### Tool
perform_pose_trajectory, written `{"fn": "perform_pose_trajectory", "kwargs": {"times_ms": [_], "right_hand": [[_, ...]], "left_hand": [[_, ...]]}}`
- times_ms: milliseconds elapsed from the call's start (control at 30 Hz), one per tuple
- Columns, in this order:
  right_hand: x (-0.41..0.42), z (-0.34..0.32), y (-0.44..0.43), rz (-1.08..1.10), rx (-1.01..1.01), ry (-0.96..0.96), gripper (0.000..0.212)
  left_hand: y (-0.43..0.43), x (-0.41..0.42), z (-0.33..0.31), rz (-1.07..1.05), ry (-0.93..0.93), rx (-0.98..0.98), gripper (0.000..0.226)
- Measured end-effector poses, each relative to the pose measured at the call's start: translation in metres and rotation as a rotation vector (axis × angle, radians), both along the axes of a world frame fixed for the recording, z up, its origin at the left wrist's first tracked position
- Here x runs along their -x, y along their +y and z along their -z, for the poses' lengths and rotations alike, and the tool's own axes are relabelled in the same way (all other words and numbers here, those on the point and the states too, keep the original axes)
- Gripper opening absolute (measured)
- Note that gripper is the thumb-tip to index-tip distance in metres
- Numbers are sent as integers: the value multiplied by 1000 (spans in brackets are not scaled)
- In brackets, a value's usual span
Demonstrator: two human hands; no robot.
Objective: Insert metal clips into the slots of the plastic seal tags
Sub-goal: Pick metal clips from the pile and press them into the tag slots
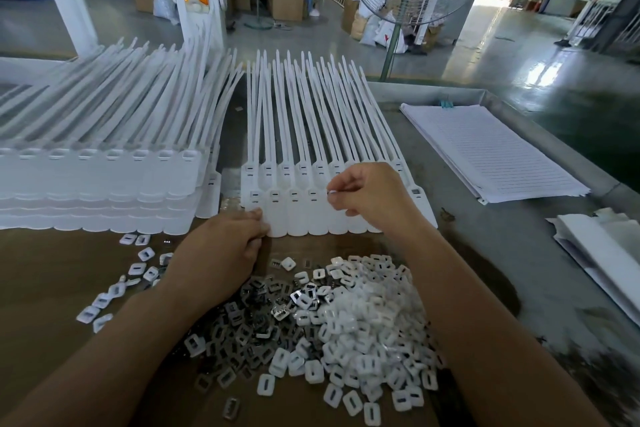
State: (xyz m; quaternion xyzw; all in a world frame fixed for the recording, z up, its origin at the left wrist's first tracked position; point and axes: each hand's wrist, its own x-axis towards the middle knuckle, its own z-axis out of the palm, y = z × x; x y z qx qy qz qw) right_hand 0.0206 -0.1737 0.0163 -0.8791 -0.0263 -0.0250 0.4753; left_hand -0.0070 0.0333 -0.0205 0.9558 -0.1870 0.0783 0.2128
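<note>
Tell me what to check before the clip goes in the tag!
1. Clip pinched by right hand: ok.
2. Left hand touching the tags to steady them: ok.
3. Clip lined up with its slot: cannot tell, the right hand hides it.
4. Clip facing the right way: cannot tell, too small.
5. Clip pile close by for the next one: ok.

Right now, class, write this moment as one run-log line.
step: clip insertion | right hand: pinches metal clip at front seal tags | left hand: touches row's left edge
</note>
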Motion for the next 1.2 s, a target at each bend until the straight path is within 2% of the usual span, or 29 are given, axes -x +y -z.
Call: {"fn": "perform_pose_trajectory", "kwargs": {"times_ms": [133, 233, 400, 1200], "right_hand": [[-11, 7, -9, 76, 35, -49, 17], [-18, 10, -10, 59, 88, -31, 11], [-25, 9, -4, 29, 198, -8, 13], [-38, 19, 3, 79, 346, 30, 11]], "left_hand": [[1, 1, 0, -4, -3, -2, 31], [2, 2, -1, 4, -2, -4, 32], [2, 3, -2, 0, 5, 11, 31], [1, 5, -2, 8, 0, 2, 30]]}}
